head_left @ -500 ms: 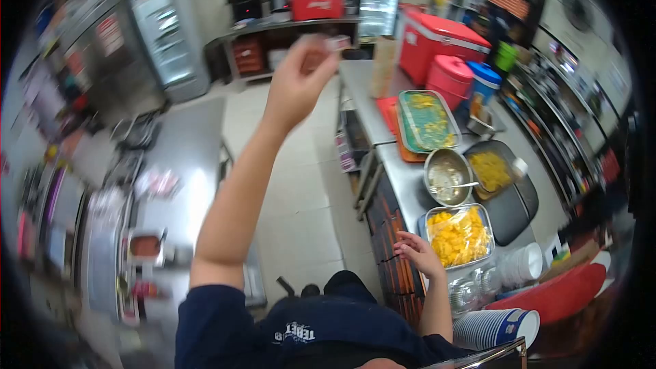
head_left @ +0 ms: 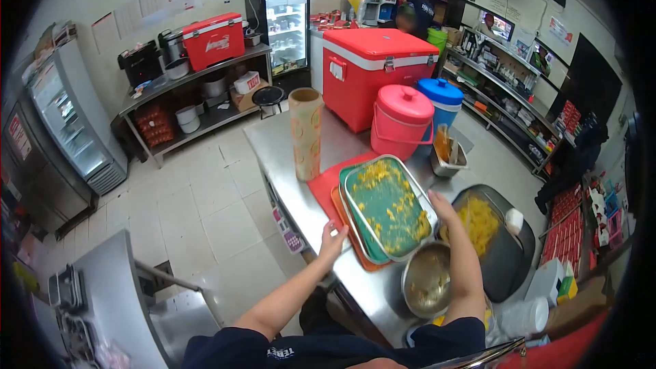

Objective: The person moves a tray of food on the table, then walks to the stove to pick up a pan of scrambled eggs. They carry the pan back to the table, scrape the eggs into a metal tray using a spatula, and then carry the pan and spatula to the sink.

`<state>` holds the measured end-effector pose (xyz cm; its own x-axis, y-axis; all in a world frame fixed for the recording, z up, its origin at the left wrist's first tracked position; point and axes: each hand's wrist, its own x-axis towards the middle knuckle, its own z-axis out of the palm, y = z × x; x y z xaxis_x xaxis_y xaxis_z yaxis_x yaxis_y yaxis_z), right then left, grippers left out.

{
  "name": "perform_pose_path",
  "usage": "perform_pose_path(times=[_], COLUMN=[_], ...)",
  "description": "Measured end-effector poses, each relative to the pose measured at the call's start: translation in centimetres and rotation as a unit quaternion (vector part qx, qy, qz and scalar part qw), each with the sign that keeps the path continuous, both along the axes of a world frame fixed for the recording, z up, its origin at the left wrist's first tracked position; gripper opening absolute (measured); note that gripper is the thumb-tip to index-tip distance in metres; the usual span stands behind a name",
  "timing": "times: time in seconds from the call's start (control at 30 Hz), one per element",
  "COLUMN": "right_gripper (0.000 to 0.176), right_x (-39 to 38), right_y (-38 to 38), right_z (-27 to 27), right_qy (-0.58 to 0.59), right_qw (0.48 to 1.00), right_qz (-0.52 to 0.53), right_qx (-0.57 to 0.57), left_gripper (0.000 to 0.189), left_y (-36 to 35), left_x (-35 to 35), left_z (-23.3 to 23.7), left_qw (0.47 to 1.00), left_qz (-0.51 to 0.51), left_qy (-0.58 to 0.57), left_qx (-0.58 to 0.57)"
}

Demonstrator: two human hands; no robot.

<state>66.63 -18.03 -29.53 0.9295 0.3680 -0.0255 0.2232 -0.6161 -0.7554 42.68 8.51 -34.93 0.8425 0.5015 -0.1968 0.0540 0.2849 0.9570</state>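
Note:
A rectangular tray [head_left: 389, 210] with a pale rim and green bottom, strewn with yellow scraps, lies tilted over a green cutting board and an orange cutting board [head_left: 372, 264]. My right hand [head_left: 443, 206] has its fingers closed over the tray's right edge. Beside the boards' left edge is my left hand [head_left: 333, 240], fingers curled, with something small and white at the fingertips that I cannot make out. Just below the tray sits a metal mixing bowl [head_left: 427, 283] with residue inside, partly covered by my right forearm. Yellow pieces [head_left: 480, 225] fill a container to the right.
On the steel table [head_left: 287, 143] stand a roll of plastic wrap [head_left: 305, 133], a large red cooler [head_left: 362, 89], a pink bucket [head_left: 403, 119] and a blue-lidded jug [head_left: 439, 99]. A metal container with utensils [head_left: 449, 157] is behind the tray. Another person [head_left: 581, 164] is at the right.
My view has swung right toward the table. My left hand has come down from its raised position to the boards, and my right hand has moved from beside the yellow pieces to the tray.

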Motion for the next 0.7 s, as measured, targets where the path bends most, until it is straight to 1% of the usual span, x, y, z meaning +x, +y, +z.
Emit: perform_pose_path(times=[0.03, 0.07, 0.1, 0.13, 0.17, 0.2, 0.27, 0.3, 0.33, 0.4, 0.43, 0.47, 0.5, 0.53, 0.57, 0.63, 0.67, 0.7], right_gripper=[0.071, 0.078, 0.089, 0.09, 0.09, 0.091, 0.089, 0.091, 0.091, 0.087, 0.08, 0.08, 0.078, 0.076, 0.077, 0.078, 0.078, 0.079], right_x=[0.5, 0.8, 2.1, 1.3, 1.0, 1.1, 2.3, 2.0, 1.5, 0.2, 0.7, 0.6, 0.5, 0.4, -0.2, -0.1, -0.1, -0.4], right_y=[0.8, 1.4, 1.4, 2.0, 2.4, 2.7, 2.2, 2.3, 3.4, 5.2, 5.0, 5.1, 5.6, 6.2, 6.9, 7.6, 7.5, 8.3], right_z=[0.4, 0.5, -0.6, 1.0, 2.1, 2.5, 0.5, 0.5, 1.4, 2.6, 1.4, 1.3, 1.7, 2.2, 2.5, 1.5, 1.3, 1.2], right_qy=[0.125, 0.25, 0.335, 0.395, 0.44, 0.482, 0.491, 0.495, 0.498, 0.438, 0.476, 0.48, 0.509, 0.537, 0.501, 0.515, 0.528, 0.547], right_qw=[0.992, 0.968, 0.942, 0.918, 0.896, 0.872, 0.869, 0.863, 0.861, 0.891, 0.868, 0.864, 0.845, 0.824, 0.842, 0.826, 0.814, 0.793], right_qz=[-0.014, -0.029, -0.022, -0.024, -0.047, -0.07, -0.06, -0.066, -0.075, -0.103, -0.105, -0.117, -0.116, -0.115, -0.132, -0.158, -0.171, -0.18], right_qx=[0.004, 0.008, 0.005, 0.009, 0.029, 0.052, 0.023, 0.069, 0.068, 0.062, 0.094, 0.098, 0.118, 0.139, 0.15, 0.166, 0.173, 0.2], left_gripper=[0.07, 0.071, 0.071, 0.072, 0.069, 0.067, 0.066, 0.063, 0.061, 0.063, 0.063, 0.065, 0.068, 0.068, 0.07, 0.074, 0.074, 0.073], left_y=[0.0, 0.1, 0.1, -0.2, -0.8, -1.0, -0.8, -0.6, 0.0, 1.1, 1.7, 2.4, 3.3, 4.0, 4.6, 6.3, 7.5, 8.8], left_x=[2.4, 4.8, 6.0, 6.8, 7.3, 7.1, 7.1, 7.4, 8.0, 8.7, 9.1, 9.6, 9.9, 10.6, 11.6, 13.8, 15.2, 16.6], left_z=[-1.5, -3.9, -4.1, -4.4, -4.5, -2.4, 0.0, 0.4, 0.0, -0.2, -0.9, -1.7, -1.5, -1.3, -1.1, 0.9, 1.4, 1.5], left_qw=[0.998, 0.991, 0.992, 0.992, 0.991, 0.987, 0.988, 0.992, 0.995, 0.997, 0.998, 0.997, 0.993, 0.993, 0.995, 0.992, 0.991, 0.992], left_qz=[0.039, 0.067, 0.058, 0.05, 0.069, 0.077, 0.094, 0.087, 0.09, 0.072, 0.061, 0.032, 0.002, -0.011, -0.028, -0.064, -0.078, -0.097], left_qy=[-0.018, -0.032, -0.057, -0.082, -0.041, -0.005, -0.013, -0.005, -0.014, -0.037, -0.031, -0.072, -0.113, -0.11, -0.072, 0.005, 0.006, -0.017], left_qx=[0.053, 0.11, 0.095, 0.078, 0.105, 0.141, 0.123, 0.086, 0.049, -0.005, -0.008, 0.013, 0.035, 0.035, 0.057, 0.113, 0.106, 0.08])
